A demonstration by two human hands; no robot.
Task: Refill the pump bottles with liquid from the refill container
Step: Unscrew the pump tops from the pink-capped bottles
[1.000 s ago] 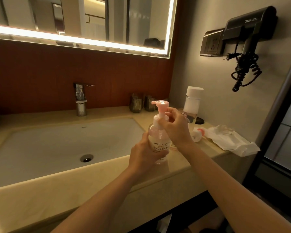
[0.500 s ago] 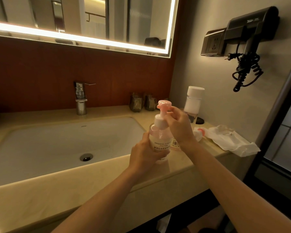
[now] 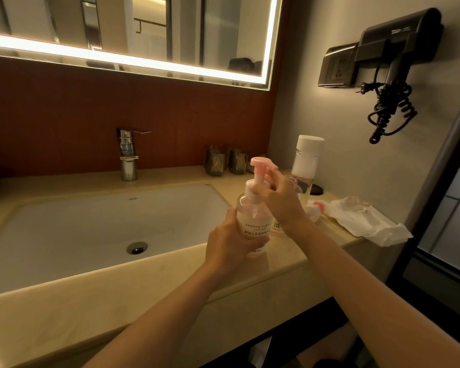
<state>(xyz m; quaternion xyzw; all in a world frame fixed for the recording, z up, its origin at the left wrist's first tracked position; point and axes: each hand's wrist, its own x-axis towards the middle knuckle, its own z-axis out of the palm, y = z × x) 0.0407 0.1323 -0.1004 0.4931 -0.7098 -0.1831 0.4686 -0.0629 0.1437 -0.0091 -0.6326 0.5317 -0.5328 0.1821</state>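
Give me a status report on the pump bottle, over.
Left hand grips pump bottle body. Right hand grips its pink pump top. Second bottle close behind, partly hidden by right hand.

The pump bottle (image 3: 252,216) reads "SMOOTH CLOU", its end hidden, with Chinese characters beneath; the sink (image 3: 170,208) wall seemingly says "HEGII".

- Pump bottle (image 3: 252,221): clear, glossy plastic; pump head of smooth pale-pink plastic.
- Faucet (image 3: 128,155): polished chrome metal.
- Basin (image 3: 91,227): white, smooth, glazed.
- Countertop (image 3: 64,301): beige stone, smooth, faint sheen.
- Refill pouch (image 3: 367,221): thin, crumpled white plastic film.
- Hair dryer (image 3: 398,41): matt black plastic.
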